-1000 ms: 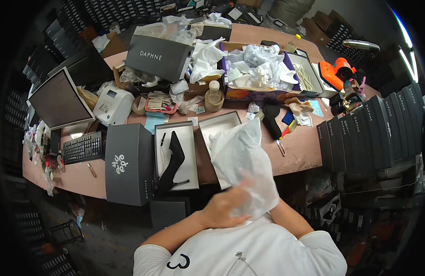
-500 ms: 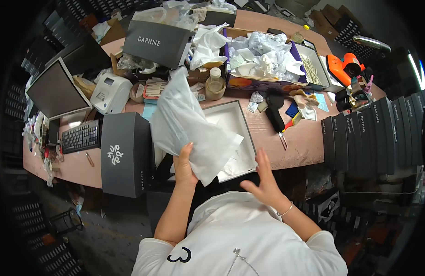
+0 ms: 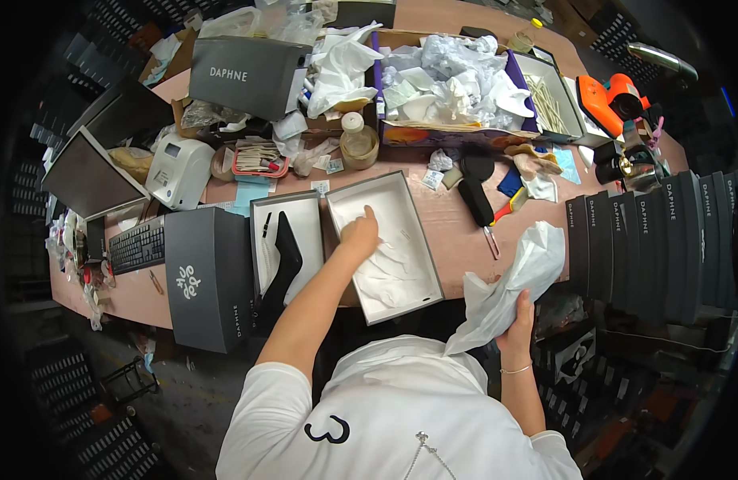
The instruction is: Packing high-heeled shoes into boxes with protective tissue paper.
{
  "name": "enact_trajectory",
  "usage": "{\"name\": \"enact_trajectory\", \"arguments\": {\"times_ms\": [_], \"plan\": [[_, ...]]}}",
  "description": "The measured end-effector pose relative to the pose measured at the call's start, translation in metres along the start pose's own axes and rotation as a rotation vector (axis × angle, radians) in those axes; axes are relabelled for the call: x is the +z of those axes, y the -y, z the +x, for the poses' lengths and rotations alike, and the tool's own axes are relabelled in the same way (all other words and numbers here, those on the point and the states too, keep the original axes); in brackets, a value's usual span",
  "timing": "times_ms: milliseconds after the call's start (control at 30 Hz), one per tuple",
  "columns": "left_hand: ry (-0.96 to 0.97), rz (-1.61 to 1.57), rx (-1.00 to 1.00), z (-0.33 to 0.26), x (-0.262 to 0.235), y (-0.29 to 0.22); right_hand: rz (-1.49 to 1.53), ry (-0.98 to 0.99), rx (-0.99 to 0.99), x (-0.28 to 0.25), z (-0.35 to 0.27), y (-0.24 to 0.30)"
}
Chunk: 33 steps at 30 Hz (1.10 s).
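My left hand [image 3: 359, 236] is over an open shoe box [image 3: 421, 248] with a white inside and grey edges. Its index finger is stretched out; the other fingers are partly hidden. Crumpled white tissue paper [image 3: 385, 280] lies in that box, just below the hand. To the right, off the table's front edge, my right hand [image 3: 516, 328] is closed around a bundle in white wrapping paper [image 3: 525, 268], whose contents are hidden. Left of the box, a black high-heeled shoe [image 3: 285, 252] lies in a second open box half [image 3: 307, 216].
A closed grey shoe box [image 3: 209, 276] stands left, near a keyboard [image 3: 137, 244] and label printer [image 3: 179, 170]. Behind are a glass bottle [image 3: 357, 140] and a carton of crumpled paper [image 3: 457, 136]. A black brush-like tool [image 3: 474, 196] and a row of shoe boxes [image 3: 633, 248] are right.
The white-wrapped bundle has passed from my left hand to my right hand and moved right. My left hand has reached into the open box. The black shoe is now uncovered to view.
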<state>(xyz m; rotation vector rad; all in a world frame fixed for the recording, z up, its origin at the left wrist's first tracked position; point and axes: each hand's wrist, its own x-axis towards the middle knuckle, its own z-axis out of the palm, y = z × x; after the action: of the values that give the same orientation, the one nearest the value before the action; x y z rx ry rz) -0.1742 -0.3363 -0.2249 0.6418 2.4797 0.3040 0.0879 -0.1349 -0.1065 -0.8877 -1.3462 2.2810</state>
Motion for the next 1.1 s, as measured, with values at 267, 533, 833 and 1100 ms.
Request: {"name": "enact_trajectory", "arguments": {"times_ms": [267, 533, 833, 1100], "plan": [[-0.095, -0.694, 0.221, -0.035, -0.088, -0.013, -0.157, 0.144, -0.069, 0.001, 0.005, -0.008], [-0.667, -1.052, 0.306, -0.098, -0.124, 0.017, -0.375, 0.367, 0.036, 0.074, 0.047, -0.046], [-0.732, -0.424, 0.509, -0.171, -0.117, 0.033, -1.061, 0.48, -0.526, 0.111, 0.079, -0.131], [-0.861, -0.68, 0.341, -0.228, -0.046, 0.022, -0.96, 0.939, -0.25, 0.217, 0.025, -0.048]]}}
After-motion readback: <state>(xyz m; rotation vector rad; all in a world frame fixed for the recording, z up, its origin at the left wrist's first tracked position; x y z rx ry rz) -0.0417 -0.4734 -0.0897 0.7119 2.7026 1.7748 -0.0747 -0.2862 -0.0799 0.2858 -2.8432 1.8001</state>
